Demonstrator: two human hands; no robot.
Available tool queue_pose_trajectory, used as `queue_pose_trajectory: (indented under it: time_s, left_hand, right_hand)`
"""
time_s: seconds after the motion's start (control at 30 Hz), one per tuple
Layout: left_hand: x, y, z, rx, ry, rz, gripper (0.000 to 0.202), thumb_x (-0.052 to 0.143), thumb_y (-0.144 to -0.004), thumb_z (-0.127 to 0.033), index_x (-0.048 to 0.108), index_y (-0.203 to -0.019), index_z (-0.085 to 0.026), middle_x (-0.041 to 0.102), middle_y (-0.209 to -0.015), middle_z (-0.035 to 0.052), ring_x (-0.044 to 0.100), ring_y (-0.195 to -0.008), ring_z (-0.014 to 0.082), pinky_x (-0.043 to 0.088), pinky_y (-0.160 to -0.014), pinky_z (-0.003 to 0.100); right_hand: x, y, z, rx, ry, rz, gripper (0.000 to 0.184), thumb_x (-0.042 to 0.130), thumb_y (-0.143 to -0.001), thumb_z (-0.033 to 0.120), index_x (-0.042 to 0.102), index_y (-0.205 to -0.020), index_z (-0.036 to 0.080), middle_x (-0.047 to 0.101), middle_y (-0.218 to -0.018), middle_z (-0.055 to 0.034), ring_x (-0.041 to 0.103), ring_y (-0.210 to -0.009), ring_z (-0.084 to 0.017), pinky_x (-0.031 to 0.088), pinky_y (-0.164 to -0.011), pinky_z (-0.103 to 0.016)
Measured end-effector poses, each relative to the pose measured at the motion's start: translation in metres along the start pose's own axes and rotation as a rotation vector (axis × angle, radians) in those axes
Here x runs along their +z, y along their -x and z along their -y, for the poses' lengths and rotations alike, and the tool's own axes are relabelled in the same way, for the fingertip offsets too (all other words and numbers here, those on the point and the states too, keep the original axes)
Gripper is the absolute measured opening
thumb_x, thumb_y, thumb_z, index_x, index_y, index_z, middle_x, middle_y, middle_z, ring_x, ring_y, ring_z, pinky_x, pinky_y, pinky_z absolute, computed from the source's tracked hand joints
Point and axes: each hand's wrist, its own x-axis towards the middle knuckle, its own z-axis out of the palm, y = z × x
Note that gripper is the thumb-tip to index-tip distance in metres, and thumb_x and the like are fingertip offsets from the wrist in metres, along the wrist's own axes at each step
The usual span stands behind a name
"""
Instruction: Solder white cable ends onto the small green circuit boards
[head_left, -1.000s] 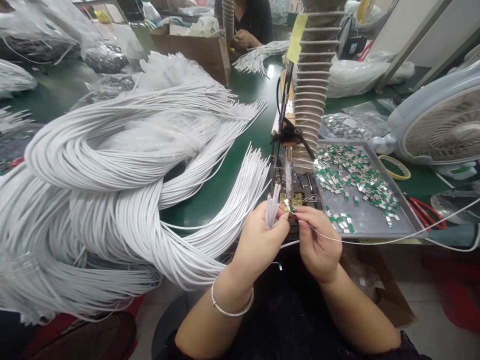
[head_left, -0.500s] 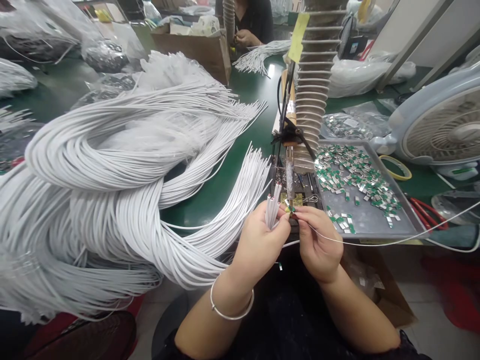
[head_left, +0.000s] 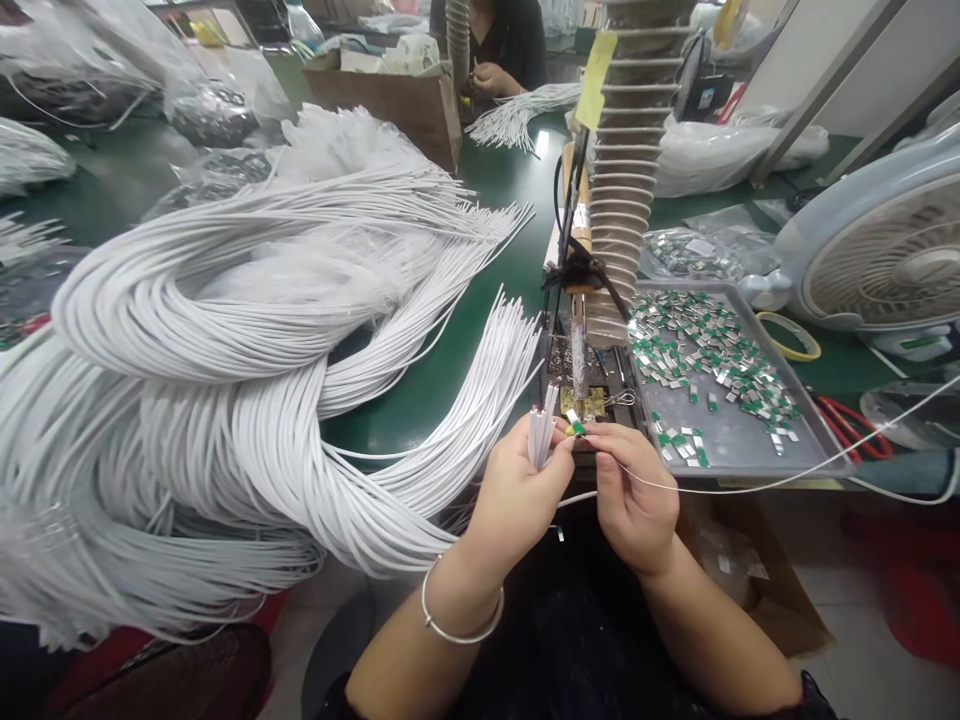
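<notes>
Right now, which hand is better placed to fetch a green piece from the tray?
Probably the right hand: it is nearer the tray, although a thin white wire runs from it. The left hand is farther off and holds a bunch of white cables.

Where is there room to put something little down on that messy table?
Green tabletop shows between the big wire pile and the soldering iron. The tray has a bare patch between its little pieces and front edge. It's crowded on the left, under the pile, and around the left hand and right hand.
</notes>
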Motion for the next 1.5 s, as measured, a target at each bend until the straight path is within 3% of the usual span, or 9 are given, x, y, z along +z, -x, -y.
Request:
queue_pose_trajectory:
  time_s: [0.3, 0.4, 0.57, 0.77, 0.87, 1.0, 1.13, 1.33, 1.5]
  left_hand:
    - [-0.003, 0.029, 0.028, -0.053, -0.076, 0.140, 0.030, 0.043, -0.091, -0.041, 0.060, -0.083, -0.018, 0.054, -0.066, -0.0003, 0.051, -0.062, 0.0136, 0.043, -0.064, 0.027]
    - [-0.004, 0.034, 0.034, -0.077, -0.078, 0.186, 0.030, 0.044, -0.091, -0.040, 0.063, -0.090, -0.017, 0.064, -0.081, 0.0055, 0.059, -0.076, 0.0176, 0.046, -0.074, 0.030]
    - [-0.007, 0.029, 0.043, -0.074, -0.004, 0.136, 0.031, 0.048, -0.088, -0.043, 0.064, -0.090, -0.016, 0.067, -0.095, 0.0096, 0.062, -0.088, 0.0205, 0.047, -0.083, 0.031]
    - [-0.008, 0.021, 0.051, -0.094, 0.106, 0.077, 0.033, 0.050, -0.087, -0.047, 0.062, -0.084, -0.016, 0.066, -0.073, 0.0051, 0.062, -0.073, 0.0177, 0.049, -0.076, 0.030]
    - [-0.009, 0.019, 0.052, -0.102, 0.119, 0.084, 0.034, 0.052, -0.086, -0.048, 0.062, -0.083, -0.015, 0.066, -0.070, 0.0046, 0.063, -0.071, 0.0176, 0.049, -0.075, 0.030]
    - [-0.009, 0.018, 0.052, -0.098, 0.132, 0.083, 0.034, 0.054, -0.084, -0.048, 0.062, -0.082, -0.015, 0.065, -0.069, 0.0044, 0.063, -0.069, 0.0174, 0.049, -0.073, 0.030]
    - [-0.009, 0.017, 0.052, -0.087, 0.140, 0.069, 0.035, 0.056, -0.082, -0.049, 0.062, -0.080, -0.015, 0.066, -0.069, 0.0049, 0.062, -0.067, 0.0176, 0.049, -0.071, 0.030]
    - [-0.009, 0.017, 0.050, -0.104, 0.154, 0.046, 0.036, 0.057, -0.081, -0.050, 0.063, -0.079, -0.015, 0.066, -0.069, 0.0049, 0.063, -0.066, 0.0174, 0.048, -0.070, 0.030]
    - [-0.010, 0.017, 0.051, -0.096, 0.172, 0.049, 0.038, 0.058, -0.080, -0.053, 0.062, -0.078, -0.015, 0.065, -0.072, 0.0042, 0.063, -0.064, 0.0165, 0.048, -0.069, 0.030]
  right_hand:
    - [-0.029, 0.005, 0.008, 0.051, 0.014, 0.086, 0.031, 0.048, -0.085, 0.004, 0.059, -0.109, 0.020, 0.067, -0.084, -0.0036, 0.065, -0.076, -0.014, 0.055, -0.070, -0.027]
    - [-0.053, -0.011, -0.004, 0.055, 0.165, 0.092, 0.031, 0.046, -0.087, 0.008, 0.059, -0.112, 0.021, 0.068, -0.087, -0.0039, 0.066, -0.078, -0.014, 0.055, -0.073, -0.028]
    - [-0.103, -0.050, -0.063, 0.060, 0.557, 0.076, 0.023, 0.044, -0.089, 0.021, 0.065, -0.099, 0.020, 0.070, -0.093, -0.0083, 0.066, -0.088, -0.021, 0.053, -0.084, -0.037]
    - [-0.144, -0.061, -0.147, 0.247, 0.705, 0.112, 0.026, 0.042, -0.083, 0.027, 0.066, -0.082, 0.020, 0.069, -0.087, -0.0109, 0.064, -0.091, -0.026, 0.051, -0.089, -0.046]
    - [-0.142, -0.055, -0.162, 0.271, 0.685, 0.152, 0.027, 0.041, -0.082, 0.030, 0.067, -0.080, 0.021, 0.069, -0.089, -0.0112, 0.063, -0.094, -0.027, 0.049, -0.092, -0.048]
    - [-0.131, -0.053, -0.162, 0.282, 0.625, 0.232, 0.031, 0.039, -0.084, 0.030, 0.068, -0.089, 0.020, 0.070, -0.100, -0.0113, 0.064, -0.099, -0.025, 0.048, -0.096, -0.046]
    - [-0.119, -0.054, -0.151, 0.276, 0.566, 0.282, 0.033, 0.038, -0.087, 0.030, 0.068, -0.094, 0.021, 0.071, -0.102, -0.0093, 0.065, -0.100, -0.022, 0.050, -0.095, -0.043]
    - [-0.093, -0.045, -0.114, 0.206, 0.469, 0.378, 0.032, 0.038, -0.090, 0.027, 0.068, -0.100, 0.022, 0.071, -0.102, -0.0060, 0.066, -0.098, -0.019, 0.053, -0.090, -0.039]
    - [-0.081, -0.076, -0.110, 0.155, 0.465, 0.430, 0.031, 0.039, -0.091, 0.027, 0.066, -0.105, 0.020, 0.065, -0.113, -0.0090, 0.060, -0.109, -0.021, 0.046, -0.100, -0.044]
